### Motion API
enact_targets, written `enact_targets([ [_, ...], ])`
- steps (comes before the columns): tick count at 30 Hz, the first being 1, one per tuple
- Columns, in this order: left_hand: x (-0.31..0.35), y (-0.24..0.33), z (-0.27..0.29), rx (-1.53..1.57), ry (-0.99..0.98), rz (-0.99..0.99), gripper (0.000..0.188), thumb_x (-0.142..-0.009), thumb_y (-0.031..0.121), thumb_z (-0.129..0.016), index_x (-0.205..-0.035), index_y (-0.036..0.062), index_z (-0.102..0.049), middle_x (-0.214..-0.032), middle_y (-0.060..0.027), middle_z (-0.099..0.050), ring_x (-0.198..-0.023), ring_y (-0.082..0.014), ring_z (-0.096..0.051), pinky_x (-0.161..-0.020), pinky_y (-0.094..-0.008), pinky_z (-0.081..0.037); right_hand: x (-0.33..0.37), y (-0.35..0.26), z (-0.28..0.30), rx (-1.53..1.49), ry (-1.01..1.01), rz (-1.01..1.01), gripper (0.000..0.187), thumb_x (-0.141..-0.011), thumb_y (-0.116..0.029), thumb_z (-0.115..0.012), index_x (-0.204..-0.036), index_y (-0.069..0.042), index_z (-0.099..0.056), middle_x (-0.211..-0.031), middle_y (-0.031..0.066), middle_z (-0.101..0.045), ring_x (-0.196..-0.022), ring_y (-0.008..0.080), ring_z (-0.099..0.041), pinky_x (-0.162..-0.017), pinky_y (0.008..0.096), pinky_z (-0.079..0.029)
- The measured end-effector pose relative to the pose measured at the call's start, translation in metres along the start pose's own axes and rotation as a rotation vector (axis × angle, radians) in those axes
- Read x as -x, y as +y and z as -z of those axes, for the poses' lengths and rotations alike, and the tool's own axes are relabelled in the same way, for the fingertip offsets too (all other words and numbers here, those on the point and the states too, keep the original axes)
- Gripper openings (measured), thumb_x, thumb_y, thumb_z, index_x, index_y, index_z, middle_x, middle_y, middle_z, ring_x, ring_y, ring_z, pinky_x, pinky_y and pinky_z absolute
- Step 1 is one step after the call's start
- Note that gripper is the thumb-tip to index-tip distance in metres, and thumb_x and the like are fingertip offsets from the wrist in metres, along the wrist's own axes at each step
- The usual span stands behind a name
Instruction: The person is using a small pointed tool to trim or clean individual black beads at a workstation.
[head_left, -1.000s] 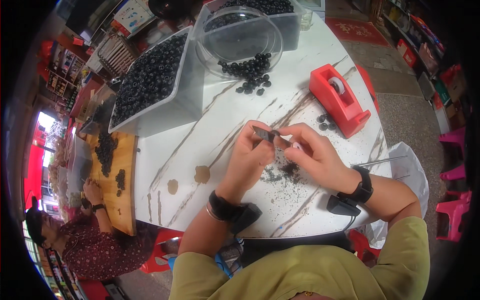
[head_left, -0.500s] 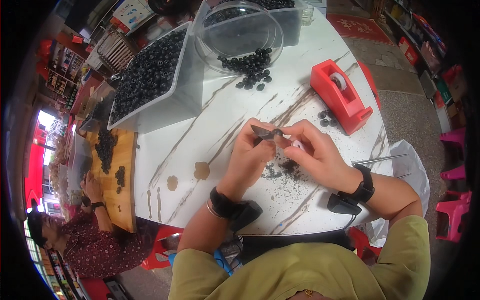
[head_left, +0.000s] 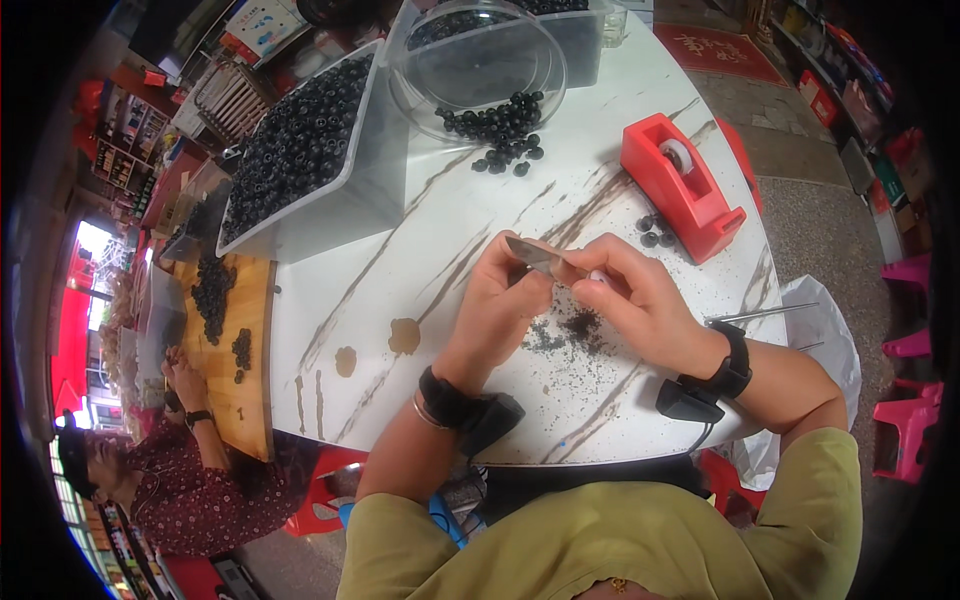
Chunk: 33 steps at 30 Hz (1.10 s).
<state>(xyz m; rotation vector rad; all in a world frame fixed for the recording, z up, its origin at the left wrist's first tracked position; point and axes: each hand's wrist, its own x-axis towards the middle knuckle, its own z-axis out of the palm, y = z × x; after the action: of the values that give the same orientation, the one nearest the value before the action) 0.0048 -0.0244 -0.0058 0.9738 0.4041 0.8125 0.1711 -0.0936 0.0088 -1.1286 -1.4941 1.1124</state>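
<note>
My two hands meet above the table (head_left: 360, 300). My right hand (head_left: 640, 305) is closed round a small knife, whose blade (head_left: 532, 254) points up and left, across the fingers of my left hand. A white bit (head_left: 598, 277) shows between the right fingers; the rest of the handle is hidden. My left hand (head_left: 500, 305) is closed in a pinch, with a dark bit of a small black round piece showing between thumb and forefinger. Black crumbs (head_left: 580, 324) lie scattered on the table below both hands.
A red tape dispenser (head_left: 685, 190) stands at the right, loose black pieces (head_left: 650, 238) beside it. Bins of black pieces (head_left: 300, 140) and a clear round lid (head_left: 478, 70) are at the back. A person (head_left: 190, 470) works at a wooden board (head_left: 240, 400) on the left.
The knife blade has turned and slid slightly right over the left fingers. The black round piece seen at the fingertips before is now mostly hidden. My right hand has tilted slightly.
</note>
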Motion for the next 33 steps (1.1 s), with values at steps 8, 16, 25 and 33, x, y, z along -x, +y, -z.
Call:
enact_targets([
  [8, -0.001, -0.005, 0.005, 0.087, -0.100, -0.054, 0.018, -0.077, -0.005, -0.050, -0.089, 0.0074, -0.048, -0.093, -0.0056, -0.055, -0.077, -0.0116, -0.052, -0.058, -0.0198, -0.038, 0.003, -0.010, -0.005, 0.011, -0.009, -0.019, 0.025, -0.083, -0.003, -0.050, -0.108, 0.000, -0.047, -0.094, 0.0029, -0.053, -0.081, 0.0050, -0.046, -0.071, 0.0190, -0.038],
  [16, -0.002, -0.006, 0.006, 0.090, -0.108, -0.064, 0.020, -0.075, -0.007, -0.049, -0.090, 0.0066, -0.048, -0.094, -0.0066, -0.055, -0.078, -0.0127, -0.054, -0.058, -0.0206, -0.039, 0.002, -0.011, -0.003, 0.057, 0.005, 0.005, 0.024, -0.082, -0.003, -0.051, -0.106, 0.000, -0.048, -0.091, 0.0020, -0.053, -0.077, 0.0041, -0.045, -0.068, 0.0181, -0.037],
  [25, 0.000, -0.002, 0.003, 0.015, -0.055, -0.040, 0.012, -0.080, -0.001, -0.049, -0.089, 0.0069, -0.045, -0.091, -0.0090, -0.053, -0.065, -0.0080, -0.047, -0.055, -0.0194, -0.037, -0.001, -0.007, -0.001, 0.080, -0.004, 0.017, 0.020, -0.084, -0.004, -0.050, -0.103, -0.001, -0.048, -0.089, 0.0030, -0.052, -0.079, 0.0057, -0.047, -0.070, 0.0200, -0.039],
  [33, -0.002, 0.009, 0.009, 0.403, -0.018, 0.093, 0.006, -0.089, 0.014, -0.040, -0.087, 0.0087, -0.039, -0.091, -0.0065, -0.049, -0.054, -0.0050, -0.038, -0.047, -0.0150, -0.031, -0.012, 0.001, 0.003, -0.308, 0.180, -0.054, 0.018, -0.090, -0.019, -0.042, -0.103, -0.007, -0.046, -0.070, -0.0026, -0.048, -0.054, 0.0009, -0.037, -0.046, 0.0146, -0.029],
])
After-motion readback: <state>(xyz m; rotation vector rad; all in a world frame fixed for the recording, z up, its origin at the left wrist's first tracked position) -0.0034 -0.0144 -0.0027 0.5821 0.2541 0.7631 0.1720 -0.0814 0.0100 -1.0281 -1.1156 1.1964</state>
